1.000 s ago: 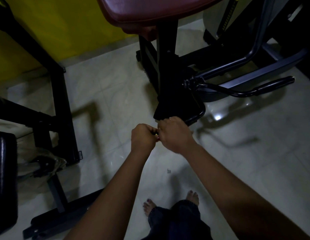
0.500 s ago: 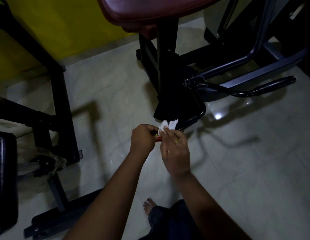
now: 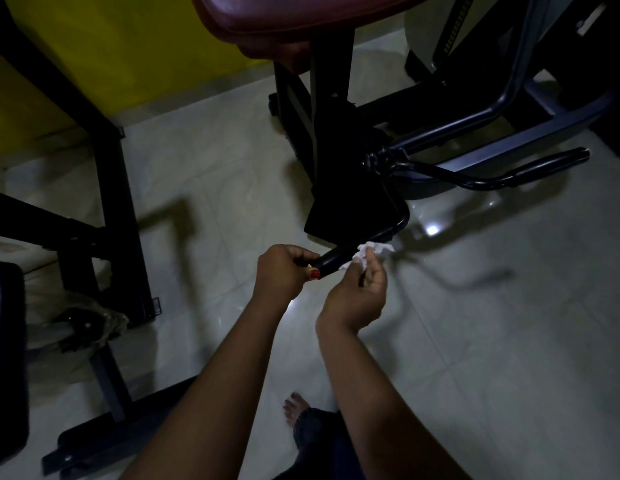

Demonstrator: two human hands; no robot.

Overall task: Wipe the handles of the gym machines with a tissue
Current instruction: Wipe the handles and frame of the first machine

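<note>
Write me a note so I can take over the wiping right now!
Left hand: grips the end of the near handle.
Right hand: pinches the tissue against that handle, just past the left hand.
Done: wiping of the near handle is under way; how much is clean cannot be told.
Left: finish it, then do the far handle, which no hand touches.

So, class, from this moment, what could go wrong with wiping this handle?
The left hand grips the end of the near handle, so that stretch may go unwiped. The tissue pinched in the right hand is a small crumpled wad; it may tear or miss patches.
</note>
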